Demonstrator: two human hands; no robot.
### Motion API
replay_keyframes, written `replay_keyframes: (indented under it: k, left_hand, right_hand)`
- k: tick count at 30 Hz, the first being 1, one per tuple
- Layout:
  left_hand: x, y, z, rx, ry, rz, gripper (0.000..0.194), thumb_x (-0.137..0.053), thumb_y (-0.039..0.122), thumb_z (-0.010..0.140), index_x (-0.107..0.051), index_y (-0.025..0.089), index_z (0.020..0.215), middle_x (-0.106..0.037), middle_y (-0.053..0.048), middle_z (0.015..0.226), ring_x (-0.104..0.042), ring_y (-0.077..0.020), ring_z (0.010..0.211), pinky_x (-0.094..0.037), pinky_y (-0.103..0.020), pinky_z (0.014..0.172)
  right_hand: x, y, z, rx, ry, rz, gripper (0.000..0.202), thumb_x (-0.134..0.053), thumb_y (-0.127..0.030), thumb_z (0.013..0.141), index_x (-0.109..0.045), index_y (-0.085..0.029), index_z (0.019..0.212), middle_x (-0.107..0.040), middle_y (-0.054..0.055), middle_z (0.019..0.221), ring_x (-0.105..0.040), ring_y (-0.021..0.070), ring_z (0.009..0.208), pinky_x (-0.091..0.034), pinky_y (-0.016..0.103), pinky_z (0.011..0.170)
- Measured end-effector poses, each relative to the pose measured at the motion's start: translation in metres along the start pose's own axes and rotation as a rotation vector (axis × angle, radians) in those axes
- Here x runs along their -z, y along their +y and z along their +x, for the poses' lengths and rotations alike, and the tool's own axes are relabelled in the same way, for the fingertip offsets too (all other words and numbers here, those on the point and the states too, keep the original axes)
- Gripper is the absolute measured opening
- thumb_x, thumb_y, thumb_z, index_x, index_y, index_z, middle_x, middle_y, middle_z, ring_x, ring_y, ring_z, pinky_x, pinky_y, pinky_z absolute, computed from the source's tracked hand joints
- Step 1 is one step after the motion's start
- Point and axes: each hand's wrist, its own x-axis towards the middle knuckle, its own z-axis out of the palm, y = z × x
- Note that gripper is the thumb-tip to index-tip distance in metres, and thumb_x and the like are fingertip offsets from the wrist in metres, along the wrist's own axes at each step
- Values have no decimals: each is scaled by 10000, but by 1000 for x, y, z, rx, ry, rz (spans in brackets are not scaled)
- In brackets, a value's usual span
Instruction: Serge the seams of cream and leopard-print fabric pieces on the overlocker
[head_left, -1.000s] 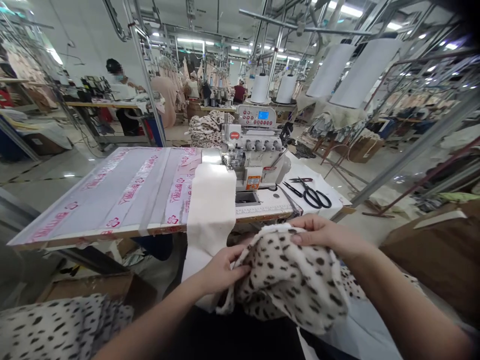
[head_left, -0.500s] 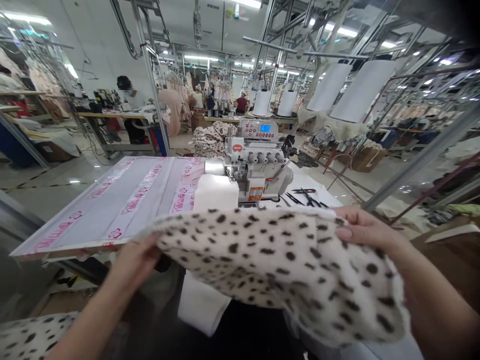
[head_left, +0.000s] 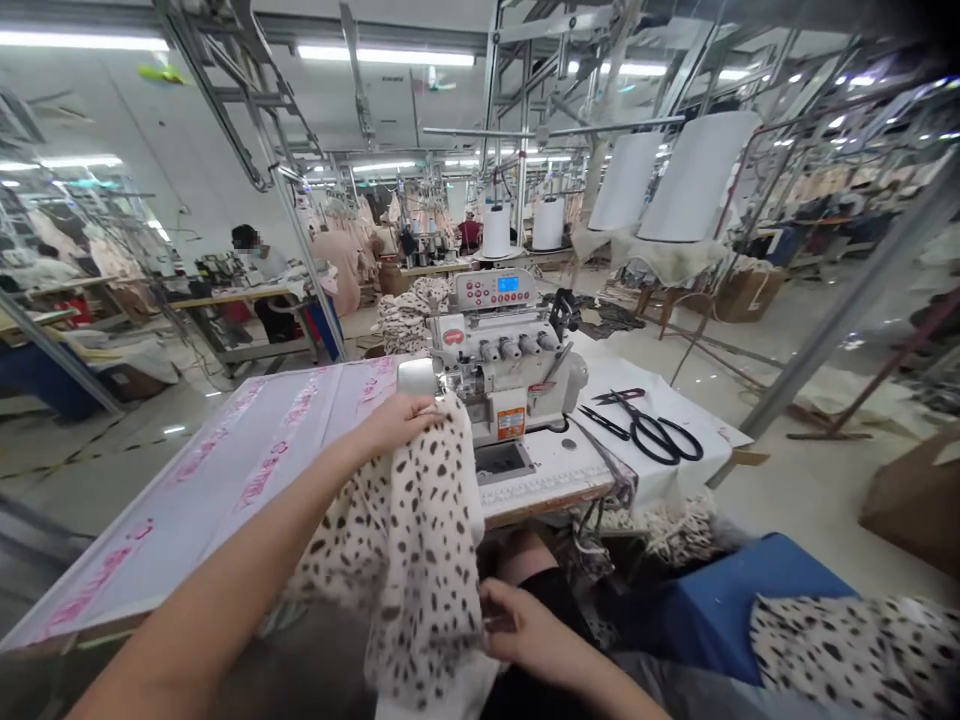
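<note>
The spotted fleecy fabric [head_left: 431, 520], cream with dark spots, hangs from the overlock sewing machine [head_left: 499, 375] over the table's front edge. My left hand [head_left: 409, 420] has closed on its upper edge, right beside the machine's presser area; the fingertips partly hide the cloth there. Lower down, my right hand [head_left: 525, 630] curls its fingers at the fabric's right edge, thumb and forefinger pinching it. White material shows along that edge, behind the spotted side. The lit needle area is partly covered by my left hand and the cloth.
Black scissors [head_left: 664, 438] and thread snips [head_left: 604, 422] lie on the white table covering right of the machine. Large thread cones [head_left: 697, 180] stand above. Another spotted piece [head_left: 855, 645] rests by a blue surface [head_left: 772, 590] at lower right. A person [head_left: 259, 260] sits at a far table.
The fabric, stretched between both hands in front of the machine, has moved up to it and now hangs down. My left hand went forward to the machine; my right hand dropped lower and inward.
</note>
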Motion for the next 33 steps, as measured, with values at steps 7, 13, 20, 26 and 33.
replay_keyframes:
  k: [7,13,20,26,33]
  left_hand:
    - [12,4,-11,-20,-29,113,340,-421,433,810,-523,152,647,-483,16,614,-446,-115,608,-329,-211,586]
    - [-3,7,1,86,27,146,337,-405,438,804,-475,157,631,-452,25,594,-425,-111,583,-329,-210,561]
    - [-13,12,6,217,81,178,201,-474,365,752,-547,179,728,-572,21,704,-514,-141,667,-358,-232,611]
    - [-12,12,-7,208,22,233,251,-443,394,797,-506,177,688,-539,33,668,-481,-120,648,-346,-231,606]
    - [-14,10,-3,244,53,226,246,-444,393,795,-510,176,702,-533,30,654,-474,-120,631,-346,-230,595]
  right_hand:
    - [22,-40,45,217,390,-64,407,-546,-257,764,-440,-179,1149,-575,68,927,-577,156,739,-481,288,659]
    - [30,-48,75,227,290,-376,125,-557,-197,744,-490,-179,639,-434,-41,577,-449,121,573,-395,235,556]
    - [32,-43,73,366,296,-595,245,-545,-166,747,-394,-177,554,-496,25,745,-476,169,752,-375,272,660]
    - [8,-32,60,296,114,-266,274,-528,-236,766,-363,-176,555,-453,-18,622,-453,111,603,-321,213,543]
    - [10,-29,60,219,109,-224,300,-490,-295,788,-349,-179,550,-403,-26,575,-397,104,560,-295,218,514]
